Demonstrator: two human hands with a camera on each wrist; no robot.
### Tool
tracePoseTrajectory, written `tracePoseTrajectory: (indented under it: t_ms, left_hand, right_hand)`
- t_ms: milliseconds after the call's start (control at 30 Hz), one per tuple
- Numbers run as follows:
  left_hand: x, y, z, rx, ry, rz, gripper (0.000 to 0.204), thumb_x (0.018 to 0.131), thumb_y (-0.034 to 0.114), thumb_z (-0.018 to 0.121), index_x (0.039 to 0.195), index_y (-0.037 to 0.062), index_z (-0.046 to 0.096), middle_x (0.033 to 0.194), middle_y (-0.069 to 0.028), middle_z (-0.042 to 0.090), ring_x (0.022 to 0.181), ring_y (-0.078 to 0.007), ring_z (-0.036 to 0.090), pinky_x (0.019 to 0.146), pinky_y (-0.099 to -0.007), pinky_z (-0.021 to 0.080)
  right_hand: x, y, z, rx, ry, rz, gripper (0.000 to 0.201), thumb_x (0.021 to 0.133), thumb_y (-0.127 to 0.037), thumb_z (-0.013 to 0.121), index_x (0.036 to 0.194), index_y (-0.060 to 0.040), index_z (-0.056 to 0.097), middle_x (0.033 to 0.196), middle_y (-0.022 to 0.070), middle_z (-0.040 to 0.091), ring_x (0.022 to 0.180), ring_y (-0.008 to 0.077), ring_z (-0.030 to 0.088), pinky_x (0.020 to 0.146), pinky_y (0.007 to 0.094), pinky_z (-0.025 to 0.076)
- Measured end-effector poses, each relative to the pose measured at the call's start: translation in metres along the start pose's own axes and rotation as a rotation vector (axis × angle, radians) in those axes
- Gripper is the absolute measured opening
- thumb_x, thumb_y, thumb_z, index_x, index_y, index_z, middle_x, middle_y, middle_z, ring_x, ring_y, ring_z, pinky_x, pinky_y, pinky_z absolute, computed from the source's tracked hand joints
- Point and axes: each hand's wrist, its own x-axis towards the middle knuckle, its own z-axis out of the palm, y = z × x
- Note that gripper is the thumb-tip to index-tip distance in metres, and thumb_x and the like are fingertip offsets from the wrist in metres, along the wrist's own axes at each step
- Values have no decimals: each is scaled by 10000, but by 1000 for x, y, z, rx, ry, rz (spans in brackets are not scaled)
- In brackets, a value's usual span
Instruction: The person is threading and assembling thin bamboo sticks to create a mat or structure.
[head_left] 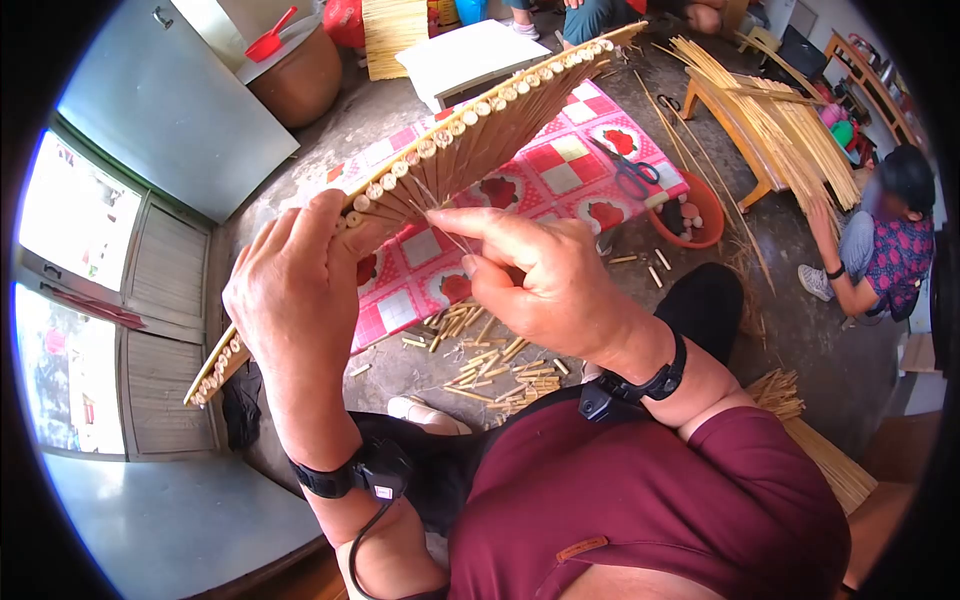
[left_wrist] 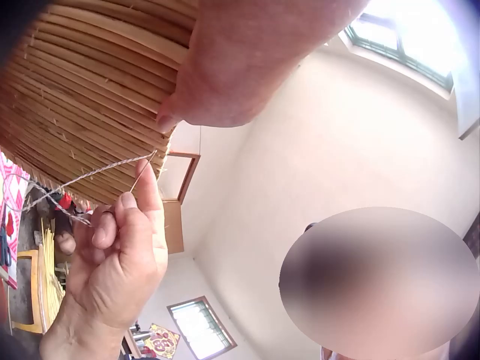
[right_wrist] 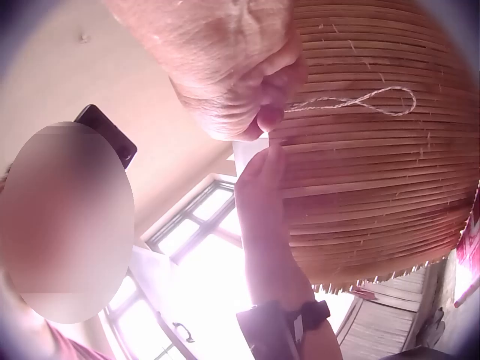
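A curved mat of thin reed stalks (head_left: 490,100) rises above the table, its cut stalk ends lined up along one edge. My left hand (head_left: 295,290) grips that edge, fingers over the top. Beside it, my right hand (head_left: 550,280) pinches a thin needle between thumb and index finger, the index fingertip near the stalk ends. From the needle (left_wrist: 139,174) in the left wrist view, twisted twine (left_wrist: 94,172) trails across the reeds. The right wrist view shows a loop of twine (right_wrist: 390,101) lying against the mat (right_wrist: 360,165).
A table with a red-and-white cloth (head_left: 565,170) holds scissors (head_left: 635,172). Cut stalk pieces (head_left: 500,370) litter the floor. A red basin (head_left: 700,215) stands right of the table. Beyond it, a person (head_left: 895,230) sits by a wooden bench (head_left: 735,140) with long stalks.
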Motion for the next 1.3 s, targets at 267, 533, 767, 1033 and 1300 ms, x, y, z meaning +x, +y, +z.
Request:
tracePoseTrajectory:
  t_ms: [267, 533, 767, 1033, 1300]
  left_hand:
    - [21, -16, 3, -72, 7, -54, 255, 802, 269, 709, 1009, 124, 681, 874, -98, 677, 794, -322, 654, 686, -371, 511]
    - [21, -24, 1, -114, -21, -77, 243, 805, 183, 714, 1031, 98, 683, 858, -111, 678, 751, -250, 652, 699, -321, 504]
    - [18, -21, -1, -114, -37, -75, 233, 808, 142, 709, 1033, 83, 683, 853, -117, 676, 736, -235, 651, 700, -304, 499]
    - [14, -20, 0, -108, -20, -54, 236, 810, 249, 696, 1004, 119, 666, 861, -95, 669, 787, -314, 646, 681, -384, 503]
    - [-2, -7, 16, 45, 139, 85, 231, 765, 291, 729, 934, 152, 654, 739, -20, 609, 718, -223, 617, 655, -367, 476]
  right_hand:
    - [21, -4, 6, -6, 5, 83, 323, 795, 6, 602, 1117, -1, 628, 673, 196, 618, 576, 309, 640, 531, 382, 492]
    - [36, -4, 12, -10, 24, 40, 318, 790, -8, 608, 1106, 10, 635, 699, 209, 623, 592, 313, 648, 546, 366, 508]
    - [30, -6, 17, -1, 9, 54, 302, 795, -6, 600, 1094, 4, 643, 677, 207, 622, 602, 324, 654, 548, 382, 512]
    - [26, -4, 23, -59, 40, 10, 306, 800, -3, 603, 1106, -8, 628, 679, 207, 624, 608, 332, 651, 535, 397, 502]
    - [9, 4, 19, 19, 37, 80, 315, 834, 19, 628, 1144, -33, 641, 589, 62, 562, 527, 120, 514, 503, 290, 431]
